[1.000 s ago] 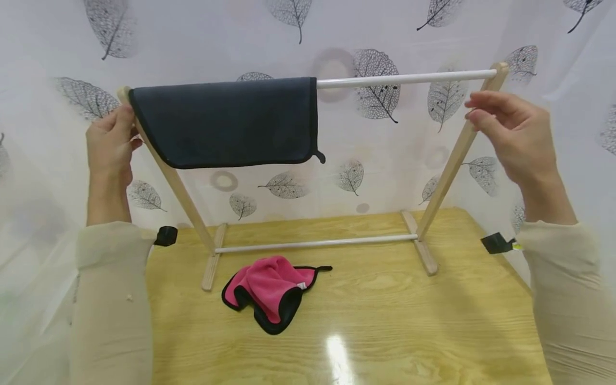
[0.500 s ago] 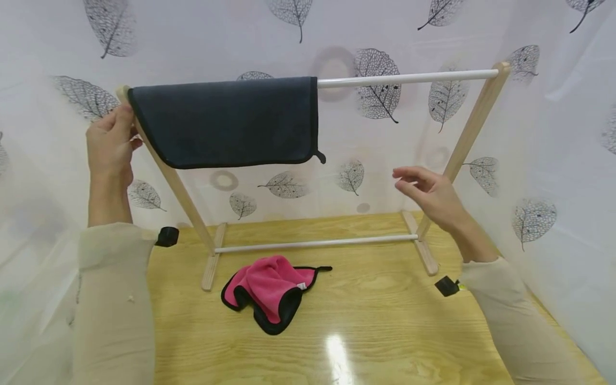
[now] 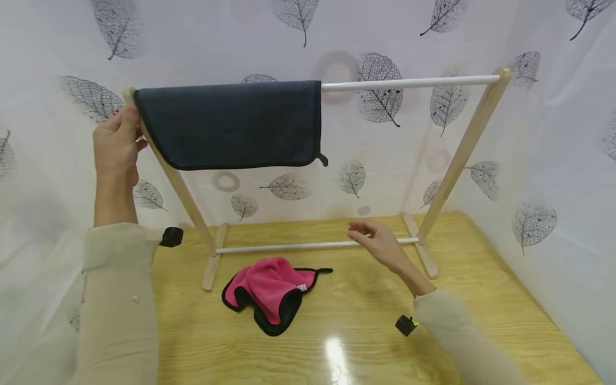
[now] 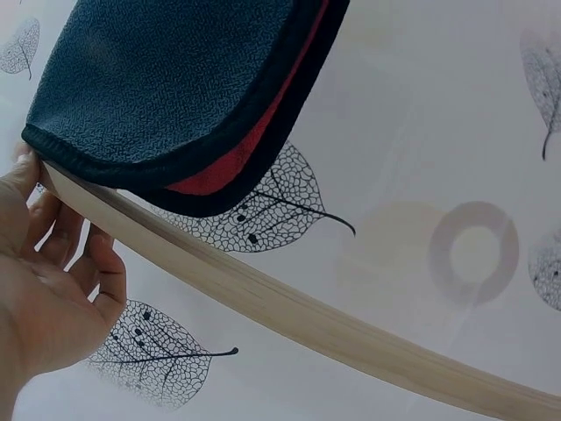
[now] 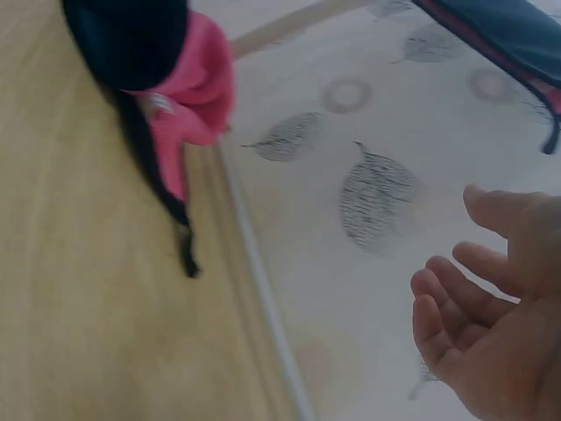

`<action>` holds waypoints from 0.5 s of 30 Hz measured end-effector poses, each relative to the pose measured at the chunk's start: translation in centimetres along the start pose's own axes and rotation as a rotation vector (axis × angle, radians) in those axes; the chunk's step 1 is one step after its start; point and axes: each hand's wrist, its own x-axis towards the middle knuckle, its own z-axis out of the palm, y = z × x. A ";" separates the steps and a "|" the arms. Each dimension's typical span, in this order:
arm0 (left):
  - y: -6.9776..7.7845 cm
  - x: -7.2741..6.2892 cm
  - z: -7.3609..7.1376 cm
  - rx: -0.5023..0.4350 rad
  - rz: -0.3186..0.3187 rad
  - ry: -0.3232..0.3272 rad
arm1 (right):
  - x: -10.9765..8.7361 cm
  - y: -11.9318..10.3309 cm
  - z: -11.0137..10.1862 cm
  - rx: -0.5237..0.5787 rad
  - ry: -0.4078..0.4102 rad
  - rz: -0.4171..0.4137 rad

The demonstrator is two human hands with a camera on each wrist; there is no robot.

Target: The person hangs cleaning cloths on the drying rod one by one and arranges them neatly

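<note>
A dark blue towel (image 3: 231, 125) with black binding hangs folded over the left part of the top rail of a wooden drying rack (image 3: 462, 149). At the upper left, my left hand (image 3: 117, 141) pinches the rack's left post (image 4: 219, 272), its thumb right at the towel's edge. The left wrist view shows the other fingers loosely bent below the post, and red lining inside the towel. My right hand (image 3: 377, 243) is in front of the lower rail, holding nothing, fingers loosely bent. A crumpled pink cloth (image 3: 269, 283) with black edging lies on the table, left of this hand.
The wooden table (image 3: 366, 342) carries the rack's feet. A thin white lower rail (image 3: 293, 246) joins the two sides near the tabletop. Behind stands a white curtain (image 3: 337, 32) printed with leaves. The right half of the white top rail (image 3: 409, 83) is bare.
My right hand has left the rack's right post and moved down and left toward the pink cloth. My left hand stays at the left post, and the hanging towel keeps its place.
</note>
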 end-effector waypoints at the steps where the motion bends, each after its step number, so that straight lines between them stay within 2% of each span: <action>1: 0.0 0.0 0.0 -0.003 0.003 -0.001 | -0.1 0.3 0.7 0.003 -0.009 0.013; 6: -0.2 0.0 0.2 -0.021 0.018 -0.001 | -0.9 1.7 4.0 -0.013 -0.051 0.062; 12: -0.3 0.0 0.1 -0.007 0.024 0.002 | -1.0 2.3 6.9 -0.017 -0.041 0.100; 15: -0.3 0.0 0.0 -0.002 0.029 0.000 | -0.8 2.6 8.1 -0.052 -0.024 0.104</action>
